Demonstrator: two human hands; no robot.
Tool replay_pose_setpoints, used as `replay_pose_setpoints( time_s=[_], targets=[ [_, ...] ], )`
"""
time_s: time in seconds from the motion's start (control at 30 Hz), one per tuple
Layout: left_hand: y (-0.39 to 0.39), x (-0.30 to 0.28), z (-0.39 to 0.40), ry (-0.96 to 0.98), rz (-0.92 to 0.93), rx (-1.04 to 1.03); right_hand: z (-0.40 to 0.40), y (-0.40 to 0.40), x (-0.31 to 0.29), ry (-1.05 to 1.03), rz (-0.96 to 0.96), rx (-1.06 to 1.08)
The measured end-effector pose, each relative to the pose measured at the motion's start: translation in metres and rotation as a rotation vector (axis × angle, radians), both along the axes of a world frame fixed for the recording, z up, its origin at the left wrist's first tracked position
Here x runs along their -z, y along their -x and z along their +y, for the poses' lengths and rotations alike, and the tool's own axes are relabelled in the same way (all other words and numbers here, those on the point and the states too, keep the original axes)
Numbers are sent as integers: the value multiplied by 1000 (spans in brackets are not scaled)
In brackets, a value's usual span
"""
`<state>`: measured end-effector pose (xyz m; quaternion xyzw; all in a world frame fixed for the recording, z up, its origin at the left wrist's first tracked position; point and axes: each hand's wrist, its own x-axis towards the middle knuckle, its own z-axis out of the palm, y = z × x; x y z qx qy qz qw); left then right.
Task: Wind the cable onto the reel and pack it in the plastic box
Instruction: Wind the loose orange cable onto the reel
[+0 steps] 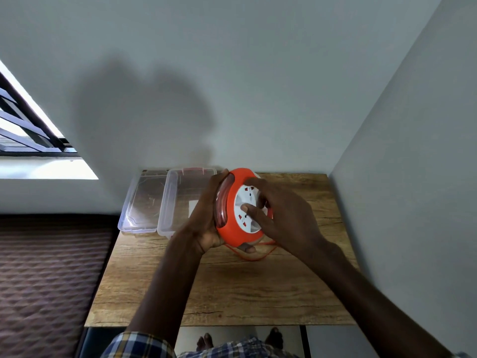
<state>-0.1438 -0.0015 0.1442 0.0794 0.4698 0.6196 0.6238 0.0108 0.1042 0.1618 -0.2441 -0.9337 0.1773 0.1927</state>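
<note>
An orange cable reel [233, 229] with a white socket face is held on edge above the wooden table [222, 288]. My left hand [206, 218] grips its left rim, fingers wrapped around the wound orange cable. My right hand [281, 215] lies on the white face, thumb and fingers curled on the centre part. A loose loop of orange cable [254, 257] hangs under the reel onto the table. The clear plastic box [170, 202] stands open just left of the reel.
The box's clear lid [140, 205] lies to the left of the box at the table's far left corner. Walls close the table at the back and right. A quilted bed [49, 285] borders the left side.
</note>
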Motion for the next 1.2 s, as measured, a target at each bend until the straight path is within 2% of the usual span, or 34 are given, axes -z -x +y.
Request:
replay_pose_setpoints(
  time_s=[0.07, 0.17, 0.33, 0.5, 0.57, 0.63, 0.7, 0.73, 0.77, 0.83, 1.1, 1.2],
  targets=[
    [2, 2, -3, -3, -13, -27, 7, -4, 1, -93, -67, -136],
    [4, 5, -6, -26, -10, -35, 12, -6, 6, -170, -107, -190],
    [7, 10, -10, -6, -55, -33, 23, -12, 13, -85, -157, -369],
    [4, 16, -3, 20, 59, -98, 16, -12, 16, -235, -102, -285],
    [1, 13, -2, 25, 67, -97, 5, -11, 17, -105, -47, -135],
    [0, 14, -1, 19, 27, -66, -11, -5, 22, 176, 79, 95],
    [-1, 16, 1, 32, 6, -32, -23, 8, 23, 563, 209, 333],
    [-2, 16, 1, 46, 9, -21, -25, 12, 24, 705, 223, 413],
    [-1, 19, 2, 60, 14, -20, -25, 16, 25, 760, 205, 440],
    [1, 21, 2, 77, 12, -6, -24, 15, 25, 688, 147, 391],
    [4, 10, -4, 59, -24, -14, -7, -7, 34, 54, 40, 17],
    [7, 11, -7, 67, -60, 0, 5, -11, 38, -24, -49, -132]
  ],
)
